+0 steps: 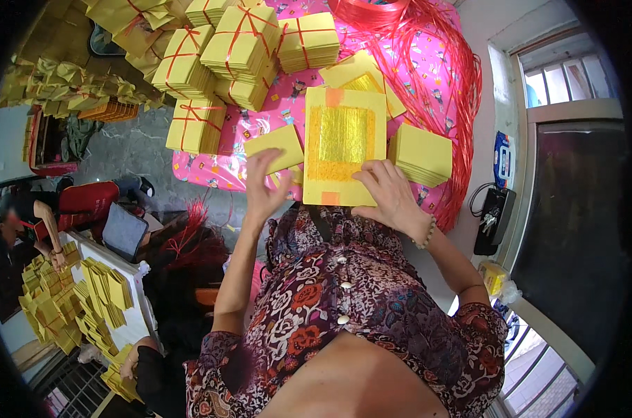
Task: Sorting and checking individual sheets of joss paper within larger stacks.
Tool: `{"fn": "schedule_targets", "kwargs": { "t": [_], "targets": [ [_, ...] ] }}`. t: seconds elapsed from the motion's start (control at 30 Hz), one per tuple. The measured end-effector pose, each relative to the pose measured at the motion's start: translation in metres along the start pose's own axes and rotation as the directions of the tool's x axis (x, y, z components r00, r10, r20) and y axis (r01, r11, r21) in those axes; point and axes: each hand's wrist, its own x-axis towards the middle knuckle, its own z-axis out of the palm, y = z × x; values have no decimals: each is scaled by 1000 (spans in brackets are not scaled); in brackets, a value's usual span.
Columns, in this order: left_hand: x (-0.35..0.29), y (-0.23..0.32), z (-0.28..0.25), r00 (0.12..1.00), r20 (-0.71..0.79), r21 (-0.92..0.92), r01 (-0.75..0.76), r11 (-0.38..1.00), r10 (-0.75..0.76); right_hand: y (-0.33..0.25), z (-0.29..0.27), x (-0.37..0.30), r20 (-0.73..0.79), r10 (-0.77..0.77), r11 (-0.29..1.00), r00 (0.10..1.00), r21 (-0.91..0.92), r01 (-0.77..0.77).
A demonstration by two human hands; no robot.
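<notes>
A yellow paper sheet with a gold foil panel and orange marks at its ends lies flat in front of me on the pink table. My right hand is at its lower right corner, curled fingertips on the paper and thumb along the near edge. My left hand is left of the sheet, thumb and fingers apart, nothing visible between them. Its fingertips are over a folded yellow paper. Right of the sheet is a stack of folded yellow papers. More yellow sheets lie behind, partly covered.
Yellow paper bundles tied with red string are piled at the table's far left. Loose red plastic strands hang down the right side of the pink tablecloth. At lower left, other people sit by a white table with yellow papers.
</notes>
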Motion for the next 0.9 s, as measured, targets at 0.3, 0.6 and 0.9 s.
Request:
{"fn": "schedule_targets", "kwargs": {
  "t": [0.3,0.6,0.9],
  "targets": [
    [8,55,6,829,492,-68,-268,961,266,4,0,-3,4,-46,999,999,15,46],
    [31,53,6,846,529,-173,30,985,67,14,-4,3,-44,-62,990,997,120,67],
    [37,47,12,806,564,-83,270,959,-178,16,-13,5,-66,-48,975,997,214,62]
  ]
}}
